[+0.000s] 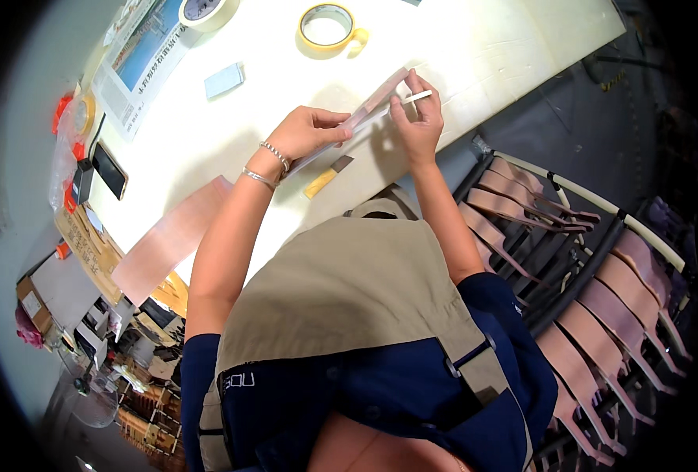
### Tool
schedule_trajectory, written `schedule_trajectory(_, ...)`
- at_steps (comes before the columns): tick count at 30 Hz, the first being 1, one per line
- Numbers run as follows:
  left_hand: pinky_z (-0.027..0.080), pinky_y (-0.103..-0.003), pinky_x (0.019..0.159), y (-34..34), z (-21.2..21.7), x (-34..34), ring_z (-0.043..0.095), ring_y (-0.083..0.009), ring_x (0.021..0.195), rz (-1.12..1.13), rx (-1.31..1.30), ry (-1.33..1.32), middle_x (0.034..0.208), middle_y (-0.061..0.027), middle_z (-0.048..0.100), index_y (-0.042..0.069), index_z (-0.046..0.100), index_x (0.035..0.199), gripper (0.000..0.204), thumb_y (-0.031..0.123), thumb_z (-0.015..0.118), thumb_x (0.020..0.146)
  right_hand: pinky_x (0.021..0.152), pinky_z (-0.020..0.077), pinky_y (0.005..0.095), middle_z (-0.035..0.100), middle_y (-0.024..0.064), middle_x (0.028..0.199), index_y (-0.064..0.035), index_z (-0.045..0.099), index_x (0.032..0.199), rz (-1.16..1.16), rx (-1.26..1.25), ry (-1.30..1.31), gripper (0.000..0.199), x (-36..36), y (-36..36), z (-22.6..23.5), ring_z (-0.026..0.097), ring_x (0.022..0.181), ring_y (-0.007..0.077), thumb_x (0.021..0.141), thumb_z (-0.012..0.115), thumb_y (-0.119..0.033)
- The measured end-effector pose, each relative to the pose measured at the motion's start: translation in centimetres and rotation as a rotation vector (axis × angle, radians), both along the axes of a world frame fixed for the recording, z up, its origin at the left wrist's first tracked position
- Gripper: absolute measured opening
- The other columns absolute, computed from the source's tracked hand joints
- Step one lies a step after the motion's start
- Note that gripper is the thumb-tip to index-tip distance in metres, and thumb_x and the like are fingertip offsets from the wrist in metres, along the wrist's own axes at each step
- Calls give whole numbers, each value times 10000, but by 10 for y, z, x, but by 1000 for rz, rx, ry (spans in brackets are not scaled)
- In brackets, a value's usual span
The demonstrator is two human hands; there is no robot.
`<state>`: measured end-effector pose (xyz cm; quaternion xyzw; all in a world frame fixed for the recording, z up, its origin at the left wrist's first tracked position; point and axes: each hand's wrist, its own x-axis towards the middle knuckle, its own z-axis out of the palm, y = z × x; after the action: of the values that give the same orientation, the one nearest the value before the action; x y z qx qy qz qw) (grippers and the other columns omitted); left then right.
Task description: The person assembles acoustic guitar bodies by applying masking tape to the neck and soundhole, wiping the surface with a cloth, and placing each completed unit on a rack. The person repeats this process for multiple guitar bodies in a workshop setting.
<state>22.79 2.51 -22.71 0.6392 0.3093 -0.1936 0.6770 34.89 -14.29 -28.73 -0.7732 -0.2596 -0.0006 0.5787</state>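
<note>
A pale pink wooden piece [174, 240] lies on its edge along the near left of the table, broad at that end. A narrow neck-like part seems to run on under my left forearm to my hands, as on an unfinished stringed instrument. My left hand [310, 135] is closed round this narrow part, thumb on top. At its far end my right hand [420, 122] pinches a thin white strip or stick [422, 95] between thumb and fingers, close against the neck. A short yellow-handled blade [328, 178] lies just below my hands.
On the white table [506, 47] are a yellow tape roll [325, 27], a cream tape roll [205, 14], a light blue block [224, 80], a newspaper [140, 75] and a phone [110, 170]. Racks of similar pink wooden pieces [585, 330] stand at my right.
</note>
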Motion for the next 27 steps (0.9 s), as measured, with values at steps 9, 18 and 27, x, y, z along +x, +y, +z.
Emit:
schedule_trajectory(9, 490, -226, 710, -2, -9, 9, 620, -107, 702, 70, -32, 51, 861, -98, 697, -3, 679, 1069, 373, 124, 710, 720, 718, 495, 224, 522, 27, 1044, -58, 510, 1312, -324, 337, 816, 567, -53, -30, 8, 524, 824, 88, 782, 698, 20)
schedule_trajectory(18, 487, -352, 649, -29, 38, -68, 632, -277, 743, -291, 1204, -134, 895, -133, 661, 48, 629, 1049, 409, 274, 745, 728, 830, 455, 356, 559, 89, 1203, -99, 668, 1063, -108, -748, -86, 435, 84, -71, 32, 546, 961, 230, 669, 801, -227)
schedule_trajectory(27, 491, -348, 742, 16, 32, -115, 643, -262, 858, -277, 583, 117, 891, -100, 678, 135, 643, 1060, 399, 355, 730, 738, 1051, 304, 442, 540, 54, 1151, -169, 559, 1184, 860, -451, -480, 677, -19, -5, 48, 495, 1095, 251, 564, 825, -234)
